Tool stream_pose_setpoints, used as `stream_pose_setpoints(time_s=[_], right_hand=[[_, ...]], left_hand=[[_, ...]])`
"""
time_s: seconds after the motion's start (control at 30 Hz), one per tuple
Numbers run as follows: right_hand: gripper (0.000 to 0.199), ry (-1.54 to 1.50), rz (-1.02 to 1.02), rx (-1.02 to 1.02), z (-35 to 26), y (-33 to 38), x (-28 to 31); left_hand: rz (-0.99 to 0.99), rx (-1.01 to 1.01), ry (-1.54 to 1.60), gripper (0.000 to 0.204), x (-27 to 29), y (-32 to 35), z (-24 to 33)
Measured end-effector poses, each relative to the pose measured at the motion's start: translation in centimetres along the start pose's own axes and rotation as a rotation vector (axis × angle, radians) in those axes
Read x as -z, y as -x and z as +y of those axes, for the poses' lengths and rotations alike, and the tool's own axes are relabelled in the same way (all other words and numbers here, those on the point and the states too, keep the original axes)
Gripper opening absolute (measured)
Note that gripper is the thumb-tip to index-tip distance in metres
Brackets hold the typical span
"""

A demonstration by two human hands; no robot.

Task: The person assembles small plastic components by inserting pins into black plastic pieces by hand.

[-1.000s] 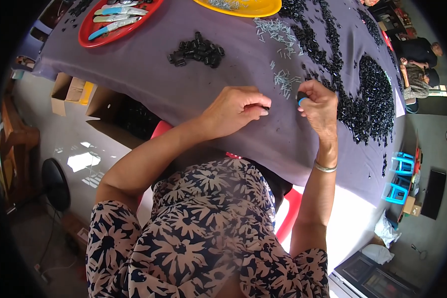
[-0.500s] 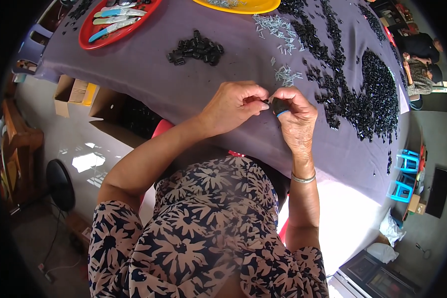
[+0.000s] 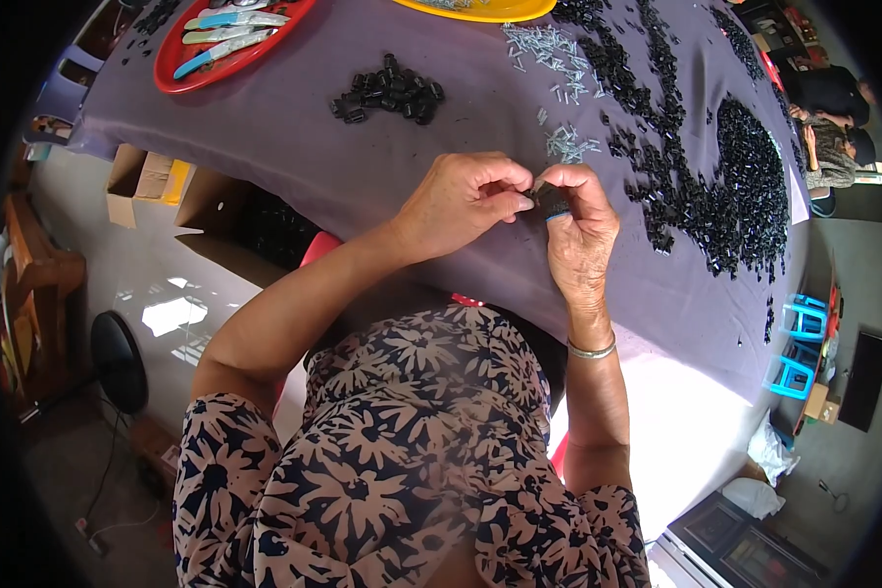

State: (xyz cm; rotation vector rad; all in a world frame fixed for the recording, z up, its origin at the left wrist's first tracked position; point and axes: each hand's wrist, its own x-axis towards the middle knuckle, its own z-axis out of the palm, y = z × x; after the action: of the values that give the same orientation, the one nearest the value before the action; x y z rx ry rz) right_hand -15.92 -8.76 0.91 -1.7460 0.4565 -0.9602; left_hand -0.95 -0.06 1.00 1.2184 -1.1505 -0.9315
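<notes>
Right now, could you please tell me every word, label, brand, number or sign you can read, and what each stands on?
None can be read.
Open carton: only a pale spot, no legible print.
Brown box at lower left: pale patch, too small and blurred to read.
Black pieces on the tablecloth: too small to show any marking.

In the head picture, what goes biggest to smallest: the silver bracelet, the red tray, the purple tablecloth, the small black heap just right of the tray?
1. Purple tablecloth
2. Red tray, even with its top cut off
3. Small black heap
4. Silver bracelet
</notes>
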Motion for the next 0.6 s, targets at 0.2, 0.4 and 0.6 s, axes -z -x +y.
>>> stream_pose_setpoints(time_s=[0.2,0.4,0.6], right_hand=[[0.008,0.112,-0.031,0.118,0.12,-0.05,0.1],[0.019,0.272,-0.014,0.146,-0.67,-0.41,0.04],[0.017,0.261,-0.021,0.161,-0.41,-0.34,-0.23]], left_hand=[[0.007,-0.027,0.007,0.013,-0.1,0.03,-0.58],[0.009,-0.029,0.008,0.013,-0.1,-0.08,-0.43],[0.005,0.005,0.052,0.012,0.02,0.03,-0.55]])
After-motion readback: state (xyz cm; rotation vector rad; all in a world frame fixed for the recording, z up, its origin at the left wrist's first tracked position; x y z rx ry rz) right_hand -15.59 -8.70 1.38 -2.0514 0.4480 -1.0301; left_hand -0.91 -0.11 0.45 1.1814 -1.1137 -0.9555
